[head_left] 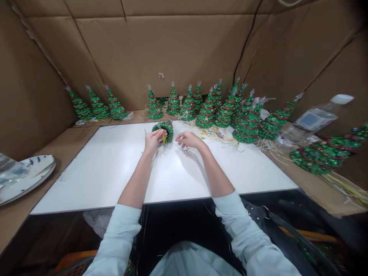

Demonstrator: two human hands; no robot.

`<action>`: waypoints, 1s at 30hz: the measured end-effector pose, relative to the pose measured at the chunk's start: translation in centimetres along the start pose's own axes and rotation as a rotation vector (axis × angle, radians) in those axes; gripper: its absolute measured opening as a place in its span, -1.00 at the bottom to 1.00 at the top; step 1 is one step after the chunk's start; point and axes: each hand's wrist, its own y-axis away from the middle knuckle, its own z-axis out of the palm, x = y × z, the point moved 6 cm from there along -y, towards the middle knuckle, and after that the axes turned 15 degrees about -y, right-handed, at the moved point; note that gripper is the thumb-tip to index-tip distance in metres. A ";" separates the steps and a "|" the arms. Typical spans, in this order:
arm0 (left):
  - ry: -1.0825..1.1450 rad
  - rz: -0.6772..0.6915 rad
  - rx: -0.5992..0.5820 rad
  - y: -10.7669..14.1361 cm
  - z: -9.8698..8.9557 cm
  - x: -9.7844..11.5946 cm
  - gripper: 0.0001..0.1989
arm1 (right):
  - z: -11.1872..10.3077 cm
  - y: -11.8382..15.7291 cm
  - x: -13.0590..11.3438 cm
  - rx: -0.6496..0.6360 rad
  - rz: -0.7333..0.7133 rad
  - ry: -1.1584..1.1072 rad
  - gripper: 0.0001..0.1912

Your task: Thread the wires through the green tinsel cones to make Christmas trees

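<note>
Green tinsel tree (166, 129) tipped on its side, left hand (153, 140) pinching it, right hand (189, 140) open nearby, hands apart.

The bare left forearm (135, 178) and right forearm (215, 170) angle inward from pushed-up pale sleeves (117, 239) toward the tabletop's (86, 184) far edge. The left hand (153, 140) stands raised, fingers (158, 134) curled closed; the right hand (189, 140) hovers just beside it, palm down, fingers (179, 140) loosely curved
</note>
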 end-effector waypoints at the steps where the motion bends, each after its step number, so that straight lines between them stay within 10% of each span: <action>1: 0.004 -0.004 -0.002 0.0 -0.1 0.0 -0.78 | 0.0 -0.1 -0.1 0.014 -0.024 0.006 -0.88; 10: 0.039 -0.035 0.017 0.2 0.0 -0.5 -0.80 | 0.0 1.7 -4.8 0.352 -0.574 0.058 -0.50; 17: 0.029 -0.013 0.104 0.5 -0.7 -0.2 -0.81 | -1.1 2.1 -3.1 0.216 -0.303 -0.073 -0.03; 21: 0.044 -0.016 0.116 0.3 -0.9 -0.4 -0.84 | -1.4 1.4 -1.0 0.118 -0.032 -0.282 -0.23; 30: 0.040 -0.055 0.105 0.5 -0.7 -0.8 -0.84 | 0.2 0.7 -2.4 0.375 -0.220 -0.820 -0.66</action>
